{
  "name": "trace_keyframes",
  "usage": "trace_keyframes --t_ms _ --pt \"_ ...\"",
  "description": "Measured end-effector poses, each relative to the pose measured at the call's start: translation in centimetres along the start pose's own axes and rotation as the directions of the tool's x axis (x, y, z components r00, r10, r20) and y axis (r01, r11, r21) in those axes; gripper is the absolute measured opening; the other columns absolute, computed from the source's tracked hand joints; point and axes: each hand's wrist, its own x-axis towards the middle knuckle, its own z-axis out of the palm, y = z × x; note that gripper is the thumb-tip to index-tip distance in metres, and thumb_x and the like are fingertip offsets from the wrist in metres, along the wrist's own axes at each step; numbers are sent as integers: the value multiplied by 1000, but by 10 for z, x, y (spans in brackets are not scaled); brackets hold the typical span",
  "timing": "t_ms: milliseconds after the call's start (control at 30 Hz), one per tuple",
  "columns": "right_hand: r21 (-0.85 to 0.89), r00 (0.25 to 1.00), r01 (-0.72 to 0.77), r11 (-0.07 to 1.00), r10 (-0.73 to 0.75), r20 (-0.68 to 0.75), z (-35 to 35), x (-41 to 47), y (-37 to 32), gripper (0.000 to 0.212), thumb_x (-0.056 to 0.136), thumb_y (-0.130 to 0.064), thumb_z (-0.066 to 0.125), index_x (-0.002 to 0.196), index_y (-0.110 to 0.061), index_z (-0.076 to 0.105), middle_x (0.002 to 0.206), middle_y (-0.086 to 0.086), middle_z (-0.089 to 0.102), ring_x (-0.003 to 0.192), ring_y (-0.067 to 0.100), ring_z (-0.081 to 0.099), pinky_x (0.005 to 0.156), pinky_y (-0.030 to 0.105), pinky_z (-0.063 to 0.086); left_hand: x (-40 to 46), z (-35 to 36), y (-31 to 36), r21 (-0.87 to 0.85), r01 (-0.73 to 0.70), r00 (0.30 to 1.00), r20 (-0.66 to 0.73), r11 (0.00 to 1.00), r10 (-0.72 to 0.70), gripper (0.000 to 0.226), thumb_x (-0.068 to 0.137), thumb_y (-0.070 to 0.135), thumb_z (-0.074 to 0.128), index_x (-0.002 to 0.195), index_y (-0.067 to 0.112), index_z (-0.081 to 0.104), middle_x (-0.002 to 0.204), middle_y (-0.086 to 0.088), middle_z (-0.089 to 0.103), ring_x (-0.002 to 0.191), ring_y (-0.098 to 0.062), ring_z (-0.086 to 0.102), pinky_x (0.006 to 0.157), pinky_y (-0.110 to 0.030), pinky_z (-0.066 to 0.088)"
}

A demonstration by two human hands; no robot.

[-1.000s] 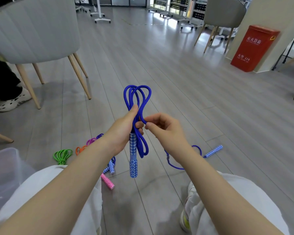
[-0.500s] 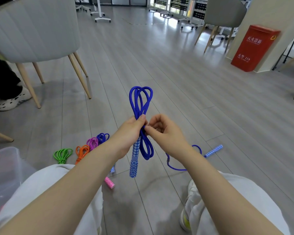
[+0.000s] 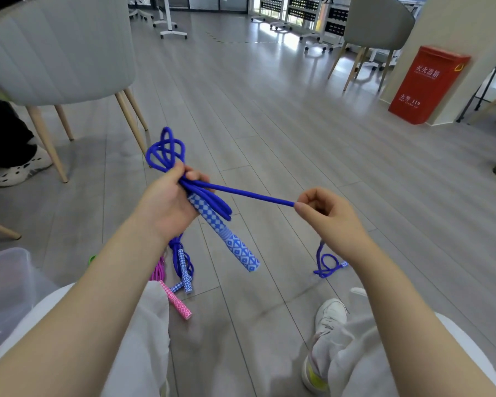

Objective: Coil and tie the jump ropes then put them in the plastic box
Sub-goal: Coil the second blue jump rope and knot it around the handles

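Grey plank floor (image 3: 284, 144) of an open room, with 2 grey upholstered chairs on wooden legs: 1 at near left (image 3: 55, 50), 1 at far right (image 3: 378, 21). A red cabinet (image 3: 428, 84) stands against a pillar at right. A translucent plastic box (image 3: 7, 285) sits on the floor at the lower left edge, beside the seated person's left knee. The person's left hand (image 3: 166, 202) grips the blue jump rope (image 3: 166, 151) around the middle of its coiled loops, fingers curled tight; loops fan out above the fist and hang below it. The rope's blue-and-white patterned handle (image 3: 226, 236) slants down and to the right from the same fist. The right hand (image 3: 327, 216) pinches 1 strand of this rope between thumb and fingertips, drawn straight and taut from the left fist. Below the right wrist the rope's tail (image 3: 325, 263) lies looped on the floor. Between the knees lie another bundled blue rope (image 3: 184, 267) and a pink handle (image 3: 176, 300), close together; a scrap of green rope (image 3: 92, 257) shows behind the left forearm.
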Motion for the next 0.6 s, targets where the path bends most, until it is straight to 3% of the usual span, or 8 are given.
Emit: trace_keyframes --t_ms 133,300,467,600 --pt "34 993 17 999 -13 -113 -19 -3 1 6 88 -21 68 83 -19 64 68 -4 59 62 9 47 61 24 39 5 -18 24 -221 -35 994 -105 975 12 30 104 31 36 77 19 41 57 7 43 49 -10 53 75 -28 44" --pt "37 960 56 998 -44 -277 -30 0 3 11 89 -19 67 80 -24 63 68 -5 56 61 10 44 60 27 38 4 -23 35 -223 -174 966 -226 959 122 31 103 29 38 75 17 40 51 8 42 50 -6 46 68 -22 45" --pt "59 948 51 997 -30 -318 -17 1 -2 15 91 -17 62 81 -28 63 69 -10 57 57 0 45 59 18 40 6 -14 17 94 -189 963 -176 977 203 31 104 29 41 75 16 43 50 7 46 48 -8 50 59 -20 48" --pt "77 968 56 996 -35 -248 -1 0 -9 14 90 -18 65 81 -27 66 67 -10 58 59 2 47 56 15 40 0 -5 -4 413 -165 977 -55 896 205 28 103 28 43 79 15 47 58 5 54 56 -12 54 67 -28 50"
